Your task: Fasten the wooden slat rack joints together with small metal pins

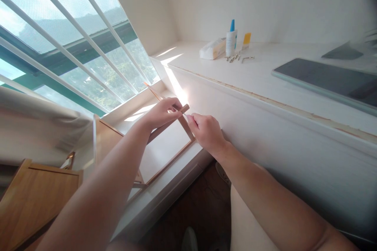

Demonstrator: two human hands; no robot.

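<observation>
And from here, not a word is legible: the white plastic bottle [230, 44] with the pointed blue cap [232, 25] shows faint printing [230, 41], too small and blurred to read.

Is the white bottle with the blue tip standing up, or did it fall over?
It's standing up. The white bottle is upright on the white ledge, with its blue tip pointing upward.

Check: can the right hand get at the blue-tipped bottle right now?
Probably not yet: the right hand looks busy at the wooden frame. Once freed, only small metal pieces lie before the blue-tipped bottle.
</observation>
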